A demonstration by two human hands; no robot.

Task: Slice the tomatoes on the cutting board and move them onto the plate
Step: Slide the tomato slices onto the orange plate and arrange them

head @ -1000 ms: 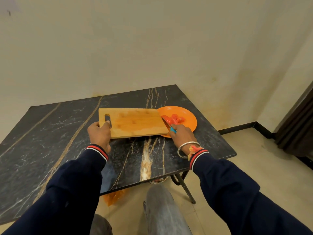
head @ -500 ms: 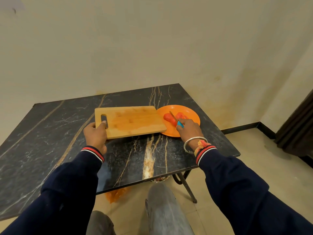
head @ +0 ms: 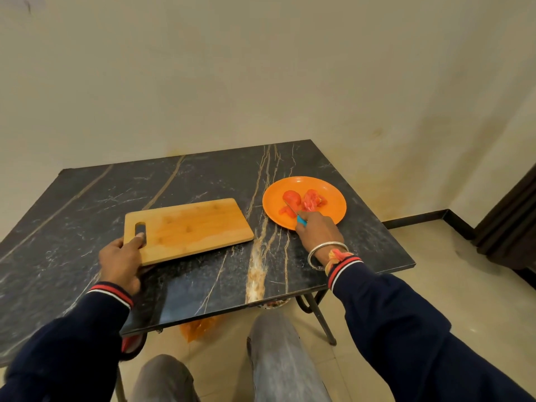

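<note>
tomato slices (head: 307, 201) lie in a loose heap on the plate (head: 333, 211), just beyond my right hand's knuckles.

1. left hand (head: 121, 262): nearest item. thumb on top beside the handle slot, fingers tucked under the near corner, so it clamps the cutting board (head: 191, 227). i cannot tell whether that corner is lifted off the table (head: 203, 181).
2. cutting board: bare of tomato. long axis runs from my left grip out toward my right hand. slot end sits at my thumb. the far end stops short of the plate, not touching it.
3. right hand (head: 319, 230): fingers curled round the blue handle of the knife (head: 299, 219). the hand overlaps the plate's near rim.
4. knife: long axis runs from my fist away and slightly left. the tip is among the slices.
5. slices: the heap spreads left to right ahead of the blade. single pieces are too small to give a direction.

step in hand, as i judge it: settling the moved slices with the blade, so the task is almost done.

procedure: keep the blade low and nearly flat. push lightly. work from the rim toward the plate's middle. nothing steadies the plate, so it may slide, and a hard push could send pieces over the far rim.
</note>
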